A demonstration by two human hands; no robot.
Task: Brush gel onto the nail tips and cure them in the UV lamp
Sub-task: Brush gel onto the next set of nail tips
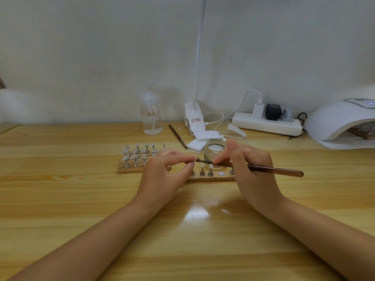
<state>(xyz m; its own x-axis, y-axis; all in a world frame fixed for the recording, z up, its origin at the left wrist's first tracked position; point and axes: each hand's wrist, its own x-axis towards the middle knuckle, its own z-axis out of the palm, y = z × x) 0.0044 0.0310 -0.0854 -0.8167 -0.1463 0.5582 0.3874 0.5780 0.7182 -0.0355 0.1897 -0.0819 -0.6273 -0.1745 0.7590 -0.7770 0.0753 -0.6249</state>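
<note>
Mid-way thru the brushing stage, I'd judge. The left hand pinches one small nail tip on its stand between thumb and fingertips, lifted just above the desk. The right hand grips the brush like a pen, fingers curled round the shaft, bristle end touching or just beside that tip (too small to tell if gel is actually going on).

Behind the hands sits the open gel jar, near enough for re-dipping. The left wooden holder carries a cluster of nail tips on stands, approx two rows; whether these are coated already or waiting I can't tell, the finish doesn't read at this res. The right wooden holder shows a few stands w/ small tips and at least one bare round magnet spot, so the held tip prob. came from there.

The UV lamp sits at the far right of the desk, well apart from the hands, display lit. Something wooden shows inside its opening, poss. another holder curing, but it's mostly hidden.

Left to do, as far as shown: finish this tip, set it back, coat remaining ones, then move the holders into the lamp. A spare brush lies beyond the holders, untouched.
</note>
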